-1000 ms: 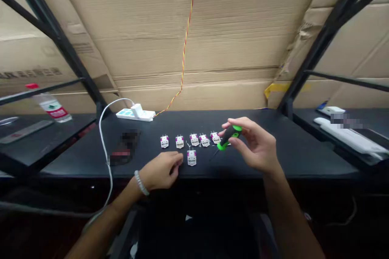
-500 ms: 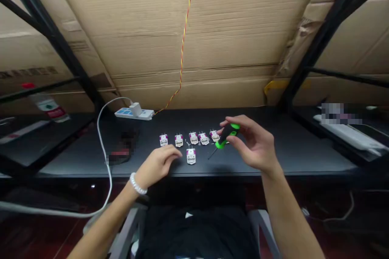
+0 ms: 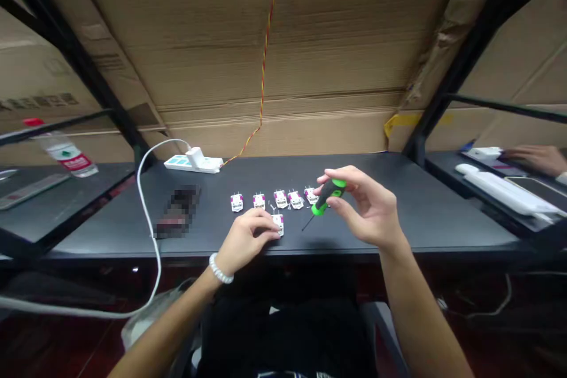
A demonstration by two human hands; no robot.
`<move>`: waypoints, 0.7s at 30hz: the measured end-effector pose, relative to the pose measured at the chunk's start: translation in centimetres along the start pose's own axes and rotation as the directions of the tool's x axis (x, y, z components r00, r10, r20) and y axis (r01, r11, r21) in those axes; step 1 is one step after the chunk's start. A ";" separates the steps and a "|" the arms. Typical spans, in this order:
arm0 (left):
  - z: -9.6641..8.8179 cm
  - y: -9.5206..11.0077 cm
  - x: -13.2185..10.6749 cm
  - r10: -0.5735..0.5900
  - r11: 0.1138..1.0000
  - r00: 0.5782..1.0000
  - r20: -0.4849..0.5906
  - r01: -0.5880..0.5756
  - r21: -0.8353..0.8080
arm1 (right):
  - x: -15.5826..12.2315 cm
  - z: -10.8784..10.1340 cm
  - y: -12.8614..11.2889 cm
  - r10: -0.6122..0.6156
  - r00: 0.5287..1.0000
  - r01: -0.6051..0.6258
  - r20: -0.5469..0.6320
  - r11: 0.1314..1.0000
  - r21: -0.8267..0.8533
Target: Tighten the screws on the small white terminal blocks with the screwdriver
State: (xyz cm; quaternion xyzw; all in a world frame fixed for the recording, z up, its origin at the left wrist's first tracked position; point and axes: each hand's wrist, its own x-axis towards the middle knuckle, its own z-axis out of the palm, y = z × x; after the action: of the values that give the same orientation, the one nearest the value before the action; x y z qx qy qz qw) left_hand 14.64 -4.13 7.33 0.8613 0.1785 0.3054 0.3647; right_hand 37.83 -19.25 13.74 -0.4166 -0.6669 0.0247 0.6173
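Observation:
My right hand [image 3: 365, 209] holds a small screwdriver with a green and black handle [image 3: 325, 196], its thin tip pointing down-left just above the black table [image 3: 425, 212]. Closer to me, my left hand [image 3: 245, 239] rests at the table's front edge, its fingers curled onto a small white and magenta part [image 3: 278, 223]. Behind it runs a row of several more of these small parts [image 3: 274, 199], set side by side across the middle of the table.
A white power strip [image 3: 192, 162] with a plugged charger and white cable lies at the back left. A blurred dark object [image 3: 177, 218] lies left of the parts. Cardboard walls the back. A water bottle [image 3: 64, 153] lies far left. Another person's hand [image 3: 535, 158] shows at right.
My left hand has slid right along the table edge and now touches the lone front part. The right hand with the screwdriver has stayed near the row's right end.

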 end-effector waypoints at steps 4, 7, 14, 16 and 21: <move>1.0 -0.2 0.2 -0.009 0.999 1.000 0.010 0.008 0.051 | 0.0 0.0 0.0 0.003 1.000 -0.003 0.002 1.000 -0.006; 1.2 -0.2 0.1 -0.016 0.998 1.000 0.014 0.015 0.060 | -0.1 -0.1 0.0 -0.005 1.000 0.005 -0.006 1.000 -0.014; 1.1 0.1 0.0 -0.042 0.998 0.999 0.010 0.041 0.054 | 0.0 -0.1 -0.1 -0.012 1.000 0.011 -0.006 1.000 -0.021; 1.0 0.2 0.0 -0.041 0.998 0.999 0.008 0.041 0.050 | 0.0 -0.1 -0.1 -0.018 1.000 0.018 -0.005 1.000 -0.022; 0.9 0.3 0.0 -0.051 0.998 0.999 0.000 0.050 0.040 | 0.0 -0.1 0.0 -0.036 0.999 0.036 0.025 0.999 -0.018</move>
State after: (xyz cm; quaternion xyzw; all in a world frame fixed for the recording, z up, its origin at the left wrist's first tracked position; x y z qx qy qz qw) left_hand 15.30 -4.77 7.04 0.8639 0.2060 0.2918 0.3550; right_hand 37.93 -19.34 13.79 -0.4099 -0.6819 0.0124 0.6056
